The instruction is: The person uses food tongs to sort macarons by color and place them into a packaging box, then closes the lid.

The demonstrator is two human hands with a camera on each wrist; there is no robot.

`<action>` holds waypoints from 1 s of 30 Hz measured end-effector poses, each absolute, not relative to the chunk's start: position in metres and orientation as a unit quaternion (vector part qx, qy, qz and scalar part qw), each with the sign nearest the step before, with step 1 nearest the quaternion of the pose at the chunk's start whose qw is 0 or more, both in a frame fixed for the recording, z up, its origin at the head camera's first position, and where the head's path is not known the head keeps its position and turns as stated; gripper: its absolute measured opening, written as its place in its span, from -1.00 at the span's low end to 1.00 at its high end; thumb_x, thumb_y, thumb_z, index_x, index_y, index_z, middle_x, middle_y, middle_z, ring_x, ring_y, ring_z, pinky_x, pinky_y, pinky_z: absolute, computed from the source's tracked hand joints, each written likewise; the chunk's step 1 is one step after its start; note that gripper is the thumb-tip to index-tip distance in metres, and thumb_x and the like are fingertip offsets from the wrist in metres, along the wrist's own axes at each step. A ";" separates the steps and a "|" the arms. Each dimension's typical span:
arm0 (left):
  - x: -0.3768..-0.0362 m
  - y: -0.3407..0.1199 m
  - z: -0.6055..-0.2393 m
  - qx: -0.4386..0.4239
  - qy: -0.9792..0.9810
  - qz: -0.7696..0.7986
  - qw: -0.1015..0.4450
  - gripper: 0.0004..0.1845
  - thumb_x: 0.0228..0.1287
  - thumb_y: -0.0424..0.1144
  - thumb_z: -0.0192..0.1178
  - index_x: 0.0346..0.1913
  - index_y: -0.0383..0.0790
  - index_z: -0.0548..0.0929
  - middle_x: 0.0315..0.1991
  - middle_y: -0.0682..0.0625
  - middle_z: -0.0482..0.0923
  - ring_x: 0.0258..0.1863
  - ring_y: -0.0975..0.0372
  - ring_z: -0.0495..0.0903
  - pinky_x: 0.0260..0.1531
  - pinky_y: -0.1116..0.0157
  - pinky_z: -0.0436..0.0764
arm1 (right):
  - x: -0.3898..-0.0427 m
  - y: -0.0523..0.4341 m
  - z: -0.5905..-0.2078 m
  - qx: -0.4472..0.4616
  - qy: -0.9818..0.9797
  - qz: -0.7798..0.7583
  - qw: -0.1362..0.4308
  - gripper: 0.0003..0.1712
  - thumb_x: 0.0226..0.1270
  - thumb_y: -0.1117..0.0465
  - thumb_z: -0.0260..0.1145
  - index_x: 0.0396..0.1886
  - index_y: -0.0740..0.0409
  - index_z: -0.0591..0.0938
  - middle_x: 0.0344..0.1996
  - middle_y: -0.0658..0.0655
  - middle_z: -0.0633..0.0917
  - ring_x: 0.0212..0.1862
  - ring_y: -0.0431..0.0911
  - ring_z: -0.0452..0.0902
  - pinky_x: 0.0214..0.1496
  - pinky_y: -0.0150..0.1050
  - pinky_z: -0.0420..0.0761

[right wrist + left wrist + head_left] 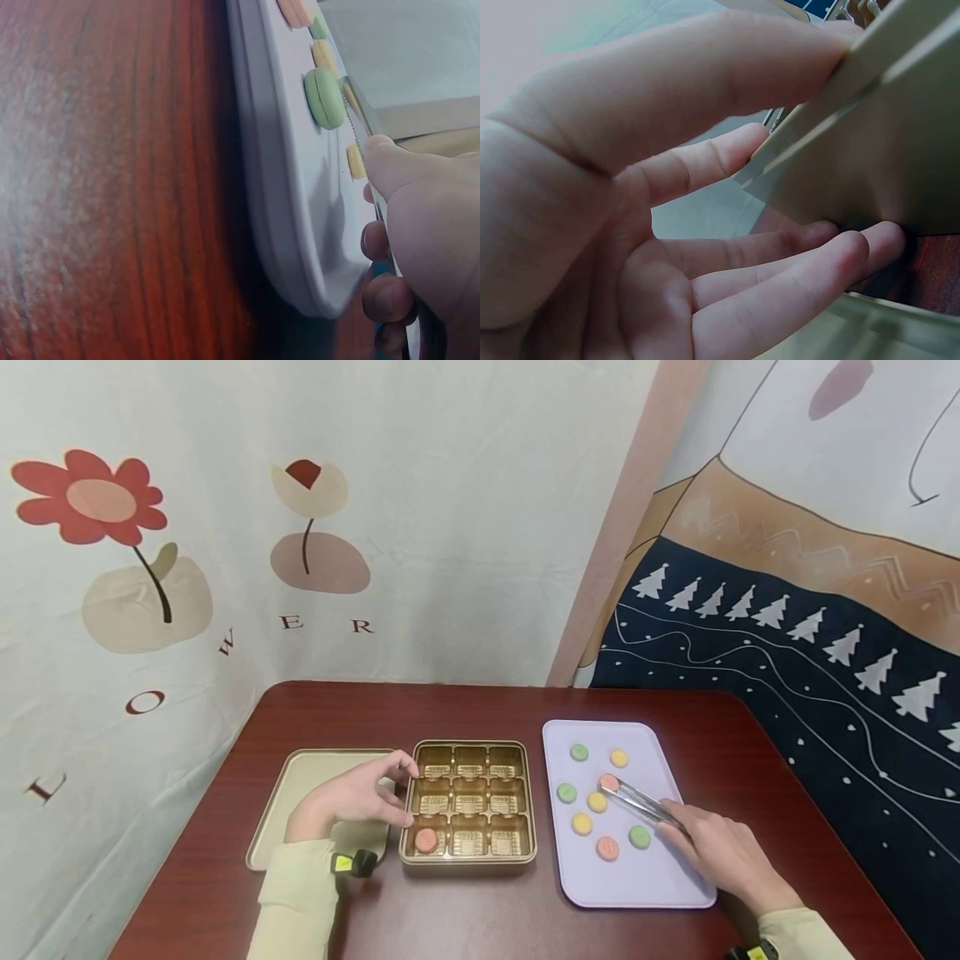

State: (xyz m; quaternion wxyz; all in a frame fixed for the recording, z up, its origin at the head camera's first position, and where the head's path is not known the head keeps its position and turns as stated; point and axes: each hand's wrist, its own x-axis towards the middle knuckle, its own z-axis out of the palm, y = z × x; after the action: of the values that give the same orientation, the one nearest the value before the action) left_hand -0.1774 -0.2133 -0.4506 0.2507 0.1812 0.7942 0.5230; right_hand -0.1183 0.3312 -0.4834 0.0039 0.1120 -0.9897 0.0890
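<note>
Pink macaron on the lavender tray, near its middle, clamped between the tips of the metal tongs. Tongs slanted from that macaron back to the right hand, gripped there with fingers curled round the handles, thumb pressed on the upper arm. In the right wrist view, thumb on the thin metal blade, tray rim at the left of it, one green macaron just beside the blade.

Around the pinched macaron, six more loose on the same tray: green and yellow at the far side, green and yellow just beside the tong tips, yellow, second pink and green nearer to the person.

To the left of the tray, golden box with nine compartments, three by three. One pink macaron in the near left compartment.

Left hand at the left wall of the box, fingers spread and lightly bent, fingertips touching the box edge, thumb on the upper corner. In the left wrist view, fingers against the pale wall of the box. Under the hand, beige lid flat on the table.

All on a dark red wooden table.
</note>
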 end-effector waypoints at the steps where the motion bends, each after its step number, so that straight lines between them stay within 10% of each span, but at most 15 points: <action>1: -0.177 -0.213 -0.450 0.181 0.794 0.523 0.251 -0.37 0.12 -0.43 0.53 0.16 -0.31 0.39 0.16 -0.40 0.41 -0.14 0.01 0.77 -0.11 0.09 0.78 | -0.118 0.331 -0.482 0.114 -0.989 0.089 0.006 -0.32 0.49 -0.28 0.30 0.35 0.09 0.65 0.12 0.20 0.76 -0.03 0.02 0.71 0.05 0.19 0.73; 30: -0.177 -0.213 -0.450 0.182 0.792 0.526 0.251 -0.38 0.12 -0.43 0.54 0.16 -0.30 0.39 0.16 -0.39 0.42 -0.12 -0.01 0.78 -0.09 0.10 0.77 | -0.121 0.308 -0.448 0.185 -0.972 0.075 0.123 -0.50 0.38 -0.03 0.49 0.24 0.03 0.70 -0.09 0.08 0.81 -0.35 -0.18 0.56 -0.38 -0.17 0.67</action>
State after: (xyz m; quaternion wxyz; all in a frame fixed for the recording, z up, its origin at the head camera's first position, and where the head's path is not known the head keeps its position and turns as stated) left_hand -0.1772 -0.2135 -0.4496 0.2513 0.1825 0.7920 0.5256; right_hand -0.1214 0.3075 -0.4485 0.1228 0.1854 -0.9720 0.0752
